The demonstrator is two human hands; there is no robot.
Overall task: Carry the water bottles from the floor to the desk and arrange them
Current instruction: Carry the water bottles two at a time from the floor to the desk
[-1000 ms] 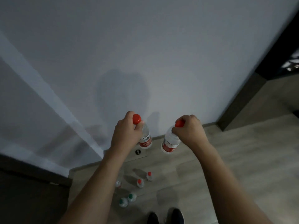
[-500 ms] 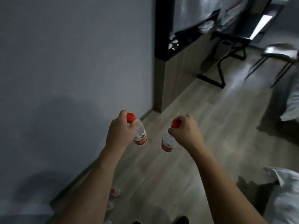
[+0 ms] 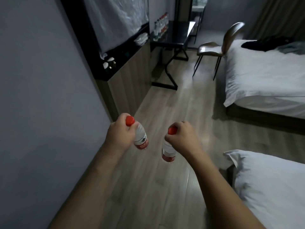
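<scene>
Floor: pale wood-plank floor (image 3: 189, 103), running from near to far through the middle.
Wall: plain grey wall (image 3: 41, 80), filling the left side.
Beds: white-sheeted bed (image 3: 264, 80) far right with dark clothing on it; second white-sheeted bed (image 3: 267, 184) near right.
Cabinet: wood-fronted low cabinet with black top (image 3: 130, 66) along the left wall, small blurred items on it.
Surface: black-topped desk with black metal legs (image 3: 178, 35) at the far end, past the cabinet.
Chair: shiny brown chair on thin black legs (image 3: 214, 48) just right of the surface.
Bottles on surface: row of small clear bottles with red and green caps (image 3: 160, 25) standing at the left edge, too blurred to count.
Left hand (image 3: 119, 133): curled round the neck of a clear plastic water bottle with red cap and red label (image 3: 140, 138), hanging tilted above the floor.
Right hand (image 3: 183, 138): clamped on the neck of a second clear red-capped water bottle (image 3: 168, 150), hanging below the fist, near the first and apart from it.
</scene>
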